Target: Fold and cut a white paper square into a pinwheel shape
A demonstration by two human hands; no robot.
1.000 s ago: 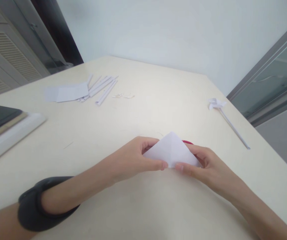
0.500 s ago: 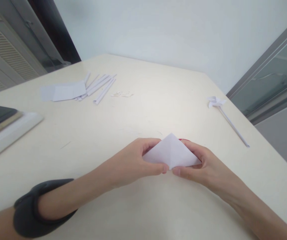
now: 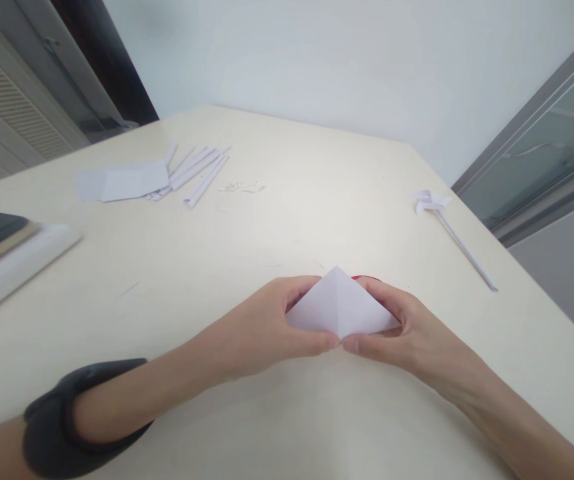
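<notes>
Cream table (image 3: 317, 200), pale wall (image 3: 341, 60)

Both forearms reach in low and converge, the left hand (image 3: 261, 327) with a dark band on its forearm, the right hand (image 3: 411, 333) opposite, fingers (image 3: 317, 343) curled inward and the two thumb tips nearly meeting, both pinching closed.

I saw a pile of paper sticks (image 3: 194, 172) and flat sheets (image 3: 121, 182) far off on the table (image 3: 287, 220). A paper pinwheel (image 3: 449, 227) lay near the right edge. Books (image 3: 1, 257) sat at the left.
</notes>
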